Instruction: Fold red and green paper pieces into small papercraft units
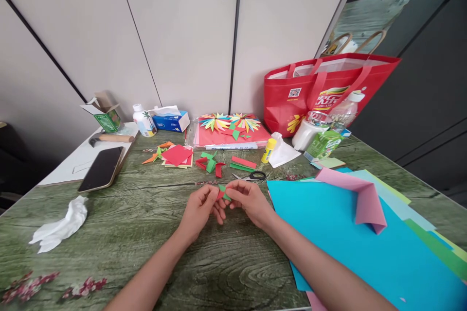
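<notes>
Folded red-and-green paper held between two hands

Small red-and-green folded paper (224, 193) pinched from both sides by left hand (200, 206) and right hand (249, 200), fingertips close together above the wood-patterned table (153, 248). The paper is partly hidden by the fingers; its exact fold cannot be told. Scissors (251, 176) are placed just beyond the right hand, with red and green strips (243, 163) behind them. Loose red and green folded pieces (210, 163) are seen to the left of the strips. Glue stick (268, 150) stands upright beside a white tissue (283, 150). Large blue sheet (328, 233) is laid at the right, with a folded pink sheet (367, 199) resting on the stack.
</notes>
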`<action>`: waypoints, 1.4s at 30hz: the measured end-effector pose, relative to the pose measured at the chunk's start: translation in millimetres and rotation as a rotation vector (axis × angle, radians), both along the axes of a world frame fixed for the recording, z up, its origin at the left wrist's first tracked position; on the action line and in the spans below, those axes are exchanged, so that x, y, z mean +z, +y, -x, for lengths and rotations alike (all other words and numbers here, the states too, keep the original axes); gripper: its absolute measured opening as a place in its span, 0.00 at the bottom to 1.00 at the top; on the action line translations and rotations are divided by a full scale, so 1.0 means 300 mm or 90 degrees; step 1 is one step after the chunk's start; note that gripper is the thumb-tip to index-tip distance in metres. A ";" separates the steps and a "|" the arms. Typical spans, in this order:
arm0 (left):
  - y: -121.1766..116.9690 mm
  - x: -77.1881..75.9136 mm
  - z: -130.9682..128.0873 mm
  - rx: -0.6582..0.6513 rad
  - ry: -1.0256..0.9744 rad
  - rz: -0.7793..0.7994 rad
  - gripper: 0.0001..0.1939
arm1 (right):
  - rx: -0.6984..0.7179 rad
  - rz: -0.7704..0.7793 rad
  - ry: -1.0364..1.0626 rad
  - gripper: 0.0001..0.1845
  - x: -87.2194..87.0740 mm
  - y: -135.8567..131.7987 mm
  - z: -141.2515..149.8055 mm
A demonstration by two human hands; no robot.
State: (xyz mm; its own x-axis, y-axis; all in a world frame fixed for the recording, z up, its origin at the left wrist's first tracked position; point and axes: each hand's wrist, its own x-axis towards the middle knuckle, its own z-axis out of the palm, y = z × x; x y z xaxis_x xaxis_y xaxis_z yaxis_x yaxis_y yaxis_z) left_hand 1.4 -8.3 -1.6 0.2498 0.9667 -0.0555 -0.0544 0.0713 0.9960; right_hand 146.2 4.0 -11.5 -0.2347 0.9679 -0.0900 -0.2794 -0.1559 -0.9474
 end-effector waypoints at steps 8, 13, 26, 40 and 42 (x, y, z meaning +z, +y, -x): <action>0.000 0.016 0.013 0.017 0.061 -0.030 0.09 | 0.044 -0.079 -0.034 0.15 0.003 0.007 -0.026; -0.006 -0.012 0.010 0.025 0.120 -0.107 0.09 | 0.051 -0.136 -0.065 0.14 -0.014 0.011 -0.022; -0.023 -0.027 0.011 0.014 0.205 -0.228 0.12 | 0.032 -0.138 -0.099 0.11 -0.039 0.016 -0.020; 0.000 0.014 0.004 0.063 0.167 0.002 0.13 | 0.046 -0.063 -0.053 0.13 -0.011 0.019 -0.022; -0.001 0.010 0.000 0.075 0.103 0.021 0.15 | 0.019 -0.051 -0.040 0.12 -0.014 0.018 -0.016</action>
State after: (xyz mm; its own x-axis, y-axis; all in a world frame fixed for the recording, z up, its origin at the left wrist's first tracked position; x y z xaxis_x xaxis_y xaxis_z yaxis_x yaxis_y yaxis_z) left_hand 1.2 -8.6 1.5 0.1209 0.9857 -0.1172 0.0957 0.1059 0.9898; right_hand 151.0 9.5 -15.7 -0.2593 0.9654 -0.0286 -0.2154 -0.0867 -0.9727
